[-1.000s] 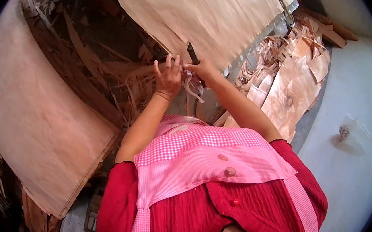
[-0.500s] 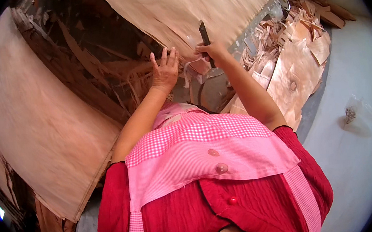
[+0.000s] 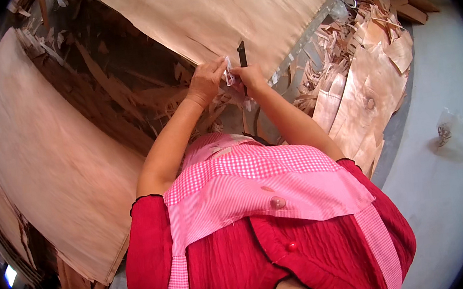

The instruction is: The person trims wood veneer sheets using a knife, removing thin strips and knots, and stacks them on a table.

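At the near corner of a pale wood veneer sheet point(image 3: 230, 16), my two hands are close together. My left hand point(image 3: 206, 84) is closed, its fingertips pinching a whitish, shiny strip point(image 3: 229, 71) that looks like tape. Wrapped in my right hand point(image 3: 251, 80) is a slim black utility knife point(image 3: 242, 54), pointing away from me. The strip runs between both hands, and its lower end hangs below the right one. My fingers partly hide the strip and the knife's lower part.
A large stack of veneer sheets point(image 3: 60, 155) stands to the left. Dark torn veneer scraps point(image 3: 103, 84) lie between the stacks. At the right are more veneer scraps point(image 3: 360, 93), with a clear plastic bag point(image 3: 453, 134) on the grey floor point(image 3: 420, 198).
My left hand has gone from spread fingers on the sheet's edge to pinching the whitish strip. My right hand, with the knife, has moved slightly left and nearer to me.
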A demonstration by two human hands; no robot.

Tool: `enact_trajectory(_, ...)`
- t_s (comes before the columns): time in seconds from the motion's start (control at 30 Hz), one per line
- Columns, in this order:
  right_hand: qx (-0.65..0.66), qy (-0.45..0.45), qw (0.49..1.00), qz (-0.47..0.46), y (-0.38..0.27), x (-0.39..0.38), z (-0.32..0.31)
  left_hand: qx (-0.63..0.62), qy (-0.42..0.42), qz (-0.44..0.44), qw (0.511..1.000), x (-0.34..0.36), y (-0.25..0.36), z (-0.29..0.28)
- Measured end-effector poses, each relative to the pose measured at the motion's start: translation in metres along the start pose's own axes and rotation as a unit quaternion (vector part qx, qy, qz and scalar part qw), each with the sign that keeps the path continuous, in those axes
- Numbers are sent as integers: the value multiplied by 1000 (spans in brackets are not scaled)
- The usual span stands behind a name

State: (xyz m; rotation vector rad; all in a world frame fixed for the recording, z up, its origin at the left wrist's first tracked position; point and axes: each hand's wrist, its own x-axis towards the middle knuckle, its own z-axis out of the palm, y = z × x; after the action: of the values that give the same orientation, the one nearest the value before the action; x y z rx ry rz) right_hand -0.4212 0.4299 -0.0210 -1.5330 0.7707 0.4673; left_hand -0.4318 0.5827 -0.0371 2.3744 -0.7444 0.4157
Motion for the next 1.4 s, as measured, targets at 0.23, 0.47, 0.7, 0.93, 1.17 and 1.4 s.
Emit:
enact_trajectory(0.23, -91, 20, 992, -86, 5, 10, -9, 71, -187, 32, 979, 7, 4, -2)
enact_trajectory(0.47, -306, -117, 938, -116, -32, -10, -64, 78, -226, 11, 971, 11, 15, -13)
enact_trajectory(0.7, -52, -253, 949, -183, -30, -161, -178, 9, -11, -16, 1000, -54, 2, -21)
enact_trajectory(0.93, -71, -235, 939, -242, -28, -188, -189, 142, -83, -30, 986, -64, 17, -3)
enact_trajectory(1.17, -108, -234, 959, -114, 4, -101, -61, 147, -99, -23, 984, -58, 13, 1)
enact_trajectory(1.4, -95, -68, 989, -94, 12, -41, 17, 23, -60, -96, 993, -60, 11, 4)
